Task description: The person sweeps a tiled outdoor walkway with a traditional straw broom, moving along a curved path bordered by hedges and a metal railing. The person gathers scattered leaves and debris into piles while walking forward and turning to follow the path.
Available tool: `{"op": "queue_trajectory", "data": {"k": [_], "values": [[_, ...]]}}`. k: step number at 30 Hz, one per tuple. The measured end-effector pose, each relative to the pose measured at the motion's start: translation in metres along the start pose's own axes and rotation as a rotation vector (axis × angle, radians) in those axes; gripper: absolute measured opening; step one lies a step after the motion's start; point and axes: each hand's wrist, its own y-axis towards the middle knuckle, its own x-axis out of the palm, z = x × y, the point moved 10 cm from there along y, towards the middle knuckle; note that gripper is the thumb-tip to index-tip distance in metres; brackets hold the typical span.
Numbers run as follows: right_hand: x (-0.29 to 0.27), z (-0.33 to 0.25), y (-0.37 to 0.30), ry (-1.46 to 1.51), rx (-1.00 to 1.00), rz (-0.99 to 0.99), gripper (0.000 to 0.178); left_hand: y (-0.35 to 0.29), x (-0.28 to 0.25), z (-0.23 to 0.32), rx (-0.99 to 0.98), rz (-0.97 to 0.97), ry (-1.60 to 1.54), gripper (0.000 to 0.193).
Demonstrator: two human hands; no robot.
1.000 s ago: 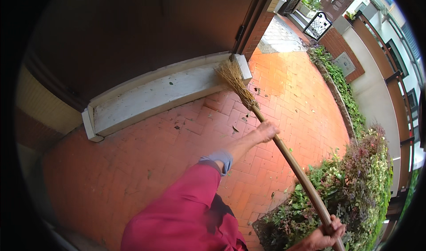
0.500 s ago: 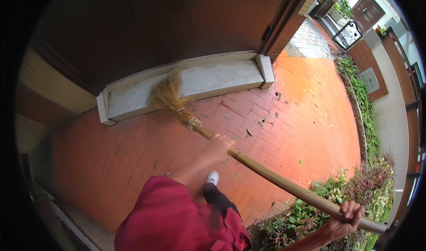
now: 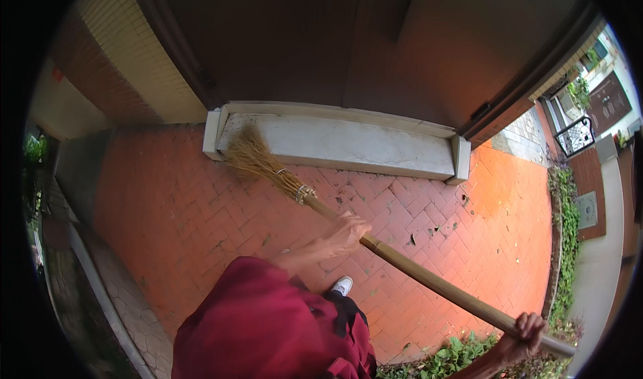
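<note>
left hand (image 3: 345, 234) and right hand (image 3: 527, 333) tight around broom handle (image 3: 435, 283), bristles (image 3: 256, 157) at pale step (image 3: 355, 146)

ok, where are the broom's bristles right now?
Head view, left of centre: the bristles are at the left end of the pale step, up and left of the left hand on the handle.
</note>
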Motion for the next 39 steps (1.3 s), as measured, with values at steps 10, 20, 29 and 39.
{"op": "queue_trajectory", "data": {"k": [10, 20, 29, 39], "values": [[0.243, 0.209, -0.005, 0.209, 0.090, -0.443, 0.022, -0.027, -0.132, -0.173, -0.272, 0.420, 0.134, 0.016], [0.206, 0.045, 0.051, 0.036, -0.178, -0.229, 0.011, -0.002, -0.162, -0.036, 0.067, 0.380, 0.039, 0.011], [0.249, 0.182, -0.021, 0.239, 0.190, -0.581, 0.024, -0.065, -0.112, -0.171, -0.370, 0.124, 0.107, 0.012], [-0.005, -0.184, -0.052, 0.028, -0.154, -0.143, 0.023, -0.056, 0.082, 0.151, 0.155, -0.315, -0.285, 0.010]]}}
